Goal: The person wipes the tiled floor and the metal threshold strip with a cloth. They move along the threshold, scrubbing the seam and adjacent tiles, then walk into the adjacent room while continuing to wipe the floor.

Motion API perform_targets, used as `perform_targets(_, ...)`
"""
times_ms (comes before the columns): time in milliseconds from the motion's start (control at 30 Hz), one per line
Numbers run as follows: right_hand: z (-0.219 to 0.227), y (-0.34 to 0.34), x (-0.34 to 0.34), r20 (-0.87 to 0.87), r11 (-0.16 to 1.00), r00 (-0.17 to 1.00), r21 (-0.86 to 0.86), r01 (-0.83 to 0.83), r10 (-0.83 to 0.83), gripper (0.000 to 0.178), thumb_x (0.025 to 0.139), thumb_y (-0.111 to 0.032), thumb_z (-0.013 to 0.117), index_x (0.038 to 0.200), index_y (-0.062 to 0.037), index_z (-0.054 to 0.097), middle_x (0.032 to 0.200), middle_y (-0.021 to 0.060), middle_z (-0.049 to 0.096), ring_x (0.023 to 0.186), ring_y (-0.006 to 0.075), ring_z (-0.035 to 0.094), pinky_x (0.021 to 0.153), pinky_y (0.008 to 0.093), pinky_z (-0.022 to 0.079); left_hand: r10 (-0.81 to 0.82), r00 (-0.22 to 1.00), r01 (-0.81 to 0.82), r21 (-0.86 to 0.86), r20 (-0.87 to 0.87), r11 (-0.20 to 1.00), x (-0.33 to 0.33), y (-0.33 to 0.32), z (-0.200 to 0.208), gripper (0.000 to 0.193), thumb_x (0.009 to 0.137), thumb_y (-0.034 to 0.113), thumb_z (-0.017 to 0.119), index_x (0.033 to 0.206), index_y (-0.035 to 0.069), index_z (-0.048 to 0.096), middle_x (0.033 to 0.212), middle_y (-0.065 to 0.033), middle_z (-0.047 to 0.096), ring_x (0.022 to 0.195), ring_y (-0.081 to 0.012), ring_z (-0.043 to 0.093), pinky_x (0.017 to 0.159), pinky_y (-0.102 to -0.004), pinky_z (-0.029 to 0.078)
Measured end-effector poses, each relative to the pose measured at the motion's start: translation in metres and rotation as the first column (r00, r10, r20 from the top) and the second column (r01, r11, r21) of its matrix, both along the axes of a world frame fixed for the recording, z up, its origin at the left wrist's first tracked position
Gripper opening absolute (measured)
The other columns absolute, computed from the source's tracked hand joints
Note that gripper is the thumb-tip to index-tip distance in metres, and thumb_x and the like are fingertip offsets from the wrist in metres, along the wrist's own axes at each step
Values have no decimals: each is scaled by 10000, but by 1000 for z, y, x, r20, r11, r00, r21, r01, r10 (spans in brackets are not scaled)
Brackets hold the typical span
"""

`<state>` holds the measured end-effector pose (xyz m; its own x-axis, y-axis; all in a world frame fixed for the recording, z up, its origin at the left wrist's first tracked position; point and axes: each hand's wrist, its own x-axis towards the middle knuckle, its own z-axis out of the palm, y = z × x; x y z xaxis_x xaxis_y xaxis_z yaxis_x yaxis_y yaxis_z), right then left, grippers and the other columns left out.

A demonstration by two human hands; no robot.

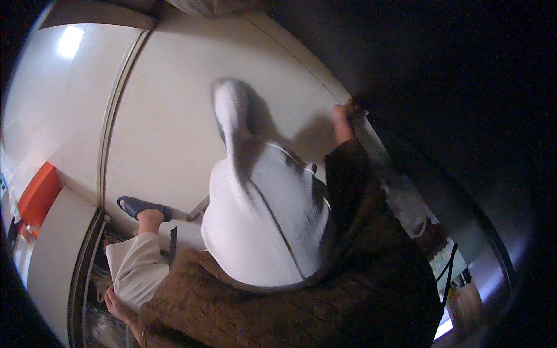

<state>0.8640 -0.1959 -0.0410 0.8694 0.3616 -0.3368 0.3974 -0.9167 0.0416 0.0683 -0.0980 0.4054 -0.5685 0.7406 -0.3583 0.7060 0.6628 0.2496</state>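
Observation:
My left hand (119,306) rests at lower left against a white trouser leg (132,265). Its fingers lie loosely along the cloth with nothing visible in them, and a thin band circles the wrist. Upper right of the middle, my right hand (343,116) reaches out of a brown knitted sleeve (351,165) to the edge of a dark area. Shadow swallows its fingertips, so whether they grip something there cannot be made out. Spread over my lap in the middle is white cloth (264,220), with a dark line along it and a narrow, blurred part stretching away from me.
A dark slipper (144,207) is on the foot at left. Pale floor (174,104) lies ahead, crossed by a dark track (119,93). An orange object (39,194) stands at far left. Wrapped items (412,211) and a black cord (448,275) are at right, below a large dark surface.

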Motion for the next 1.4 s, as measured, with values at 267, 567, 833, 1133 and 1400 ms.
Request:
perform_targets(267,25,107,-106,-79,917,954,310,-251,288,745,701,2,593,1394,-96,340,1480,173,209,1311,382,311,1077,417,311,19,1000,-19,4,15,1000,-7,6,-9,306,930,279,515,941,2,645,939,-70,627,841,-162,543,805,-294,435)
perform_targets(567,28,44,-112,64,580,746,586,-566,663,361,863,-191,551,1150,27,534,1162,224,540,1144,343,489,1002,413,377,12,997,-11,9,-80,1000,14,2,0,299,921,266,529,989,-5,636,958,-77,623,869,-173,552,826,-296,437)
perform_targets(833,-6,-47,50,37,990,991,42,-133,132,466,774,-128,525,1232,-43,504,1253,189,514,1160,363,477,999,419,379,170,985,-170,-3,35,985,15,1,4,318,930,277,504,1012,-1,635,975,-61,614,898,-168,551,841,-292,436)
perform_targets(1133,-47,-78,107,3,995,998,-72,-66,67,492,711,-94,549,1201,-132,567,1285,145,528,1179,343,466,983,415,391,-95,994,95,-7,-47,995,6,-6,8,304,951,258,470,976,6,638,948,-54,609,844,-154,540,806,-286,431)
perform_targets(1400,-33,-67,104,21,997,998,-43,-60,61,470,727,-122,574,1197,-121,565,1250,152,536,1146,344,485,951,416,411,18,1000,-18,-32,12,999,35,7,16,307,944,258,483,957,-4,643,939,-55,617,840,-151,541,803,-279,430)
